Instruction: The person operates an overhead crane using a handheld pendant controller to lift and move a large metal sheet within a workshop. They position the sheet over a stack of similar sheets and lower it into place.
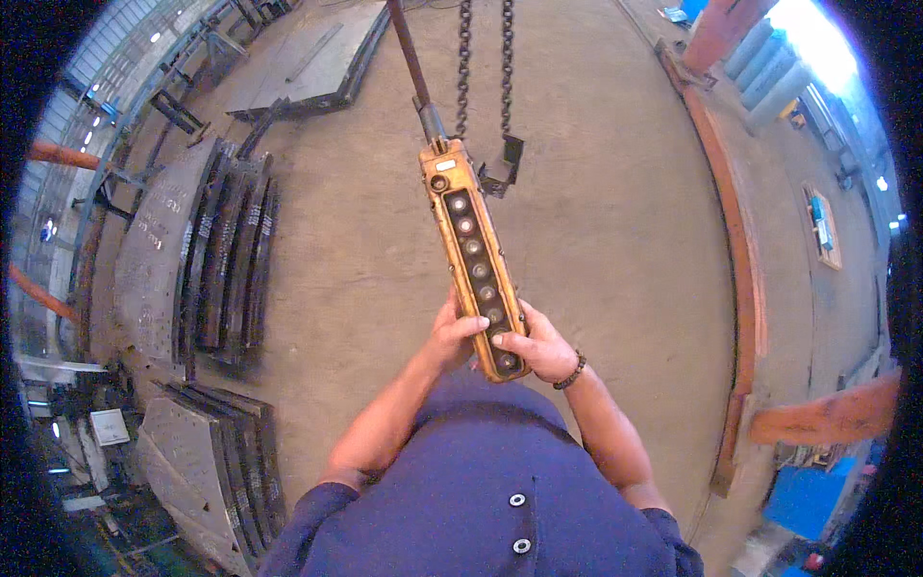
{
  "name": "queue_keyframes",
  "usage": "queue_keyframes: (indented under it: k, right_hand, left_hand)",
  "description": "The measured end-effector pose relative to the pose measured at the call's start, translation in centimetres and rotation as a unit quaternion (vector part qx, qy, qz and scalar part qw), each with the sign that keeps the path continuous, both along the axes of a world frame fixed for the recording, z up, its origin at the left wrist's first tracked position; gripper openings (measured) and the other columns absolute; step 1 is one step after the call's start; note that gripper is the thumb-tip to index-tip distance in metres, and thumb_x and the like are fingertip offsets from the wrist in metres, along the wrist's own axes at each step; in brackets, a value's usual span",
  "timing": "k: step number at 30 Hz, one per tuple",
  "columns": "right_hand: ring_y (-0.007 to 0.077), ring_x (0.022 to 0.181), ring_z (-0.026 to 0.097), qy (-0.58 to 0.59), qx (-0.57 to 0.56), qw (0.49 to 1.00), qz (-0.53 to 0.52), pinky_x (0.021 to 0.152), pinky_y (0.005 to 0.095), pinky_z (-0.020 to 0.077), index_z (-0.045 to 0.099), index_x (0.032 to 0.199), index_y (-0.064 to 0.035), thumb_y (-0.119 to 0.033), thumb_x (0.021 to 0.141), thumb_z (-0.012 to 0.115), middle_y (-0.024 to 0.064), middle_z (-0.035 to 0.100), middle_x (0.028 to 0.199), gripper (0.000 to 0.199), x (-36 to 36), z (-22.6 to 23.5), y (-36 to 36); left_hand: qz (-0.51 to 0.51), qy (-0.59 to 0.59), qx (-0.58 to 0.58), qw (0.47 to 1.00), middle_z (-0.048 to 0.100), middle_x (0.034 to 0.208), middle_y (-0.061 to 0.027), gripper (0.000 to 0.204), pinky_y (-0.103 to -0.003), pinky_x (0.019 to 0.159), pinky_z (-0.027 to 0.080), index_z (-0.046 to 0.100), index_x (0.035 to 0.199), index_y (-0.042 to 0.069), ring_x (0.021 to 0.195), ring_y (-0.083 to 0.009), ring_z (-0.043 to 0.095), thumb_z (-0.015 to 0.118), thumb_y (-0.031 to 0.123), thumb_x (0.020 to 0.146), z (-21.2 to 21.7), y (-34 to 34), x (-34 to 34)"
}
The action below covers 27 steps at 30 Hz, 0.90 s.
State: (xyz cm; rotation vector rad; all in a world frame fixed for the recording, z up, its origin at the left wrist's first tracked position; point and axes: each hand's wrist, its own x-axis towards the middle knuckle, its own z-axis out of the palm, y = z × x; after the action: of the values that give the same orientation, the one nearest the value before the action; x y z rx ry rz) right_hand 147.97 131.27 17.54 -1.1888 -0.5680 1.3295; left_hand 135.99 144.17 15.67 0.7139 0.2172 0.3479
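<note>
A yellow crane pendant control (501,253) with a row of round push buttons is held upright in front of me, its cable (408,50) running up out of view. My left hand (456,333) grips its lower left side, the thumb lying over the buttons. On the opposite side my right hand (542,346) is wrapped round the lower edge, its thumb on a lower button. The fingers behind the pendant are hidden. Beyond it hang two lengths of chain (463,67), and a dark metal bracket (507,165) is at the lower end of the right one.
Stacked dark steel plates (178,240) stand at the left, with another stack (192,462) nearer me. A large flat plate (312,62) lies at the far left. Along the right runs a rusty steel beam (726,221). Gas cylinders (769,77) stand far right; a blue box (810,500) is near right.
</note>
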Motion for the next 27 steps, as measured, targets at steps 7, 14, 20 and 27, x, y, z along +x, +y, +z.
queue_keyframes:
  k: [7, 14, 20, 27]
  right_hand:
    - [0.0151, 0.100, 0.058, -0.113, -0.014, 0.994, 0.001, 0.087, 0.0332, 0.0513, 0.044, 0.127, -0.0007, -0.008, 0.083, 0.068, 0.0061, 0.060, 0.112, 0.051, 2.4, -2.2, 4.7]
    - [0.0167, 0.098, 0.059, -0.208, 0.056, 0.976, 0.011, 0.084, 0.0354, 0.0520, 0.049, 0.125, -0.0015, -0.021, 0.085, 0.071, 0.0067, 0.062, 0.108, 0.049, 5.0, -10.4, 10.2]
    - [0.0143, 0.089, 0.060, -0.092, 0.071, 0.993, -0.022, 0.074, 0.0263, 0.0514, 0.052, 0.124, -0.0040, -0.023, 0.084, 0.069, 0.0065, 0.063, 0.100, 0.048, 4.8, -6.7, 12.9]
    - [0.0160, 0.090, 0.060, -0.110, 0.079, 0.991, -0.003, 0.076, 0.0282, 0.0515, 0.052, 0.124, -0.0035, -0.024, 0.084, 0.069, 0.0077, 0.063, 0.101, 0.049, 6.1, -4.7, 17.0]
  left_hand:
    - [0.054, 0.061, 0.132, 0.988, 0.053, 0.124, -0.0086, 0.074, -0.040, 0.101, 0.043, 0.035, 0.137, 0.006, 0.115, -0.0220, 0.053, 0.073, 0.020, 0.075, -3.7, 4.7, 3.2]
    - [0.055, 0.120, 0.239, 0.962, 0.059, 0.117, -0.0086, 0.070, -0.040, 0.096, 0.047, 0.037, 0.135, 0.005, 0.108, -0.0227, 0.058, 0.075, 0.014, 0.076, -10.6, 11.2, 5.7]
    - [0.038, 0.046, 0.181, 0.982, 0.065, 0.097, -0.0110, 0.039, -0.038, 0.073, 0.054, 0.057, 0.109, 0.000, 0.086, -0.0219, 0.064, 0.071, 0.023, 0.081, -4.2, 13.8, 8.4]
    - [-0.019, -0.012, 0.224, 0.974, 0.064, 0.099, -0.0108, 0.044, -0.037, 0.077, 0.051, 0.055, 0.110, 0.004, 0.088, -0.0219, 0.062, 0.073, 0.028, 0.078, -3.7, 17.2, 8.9]
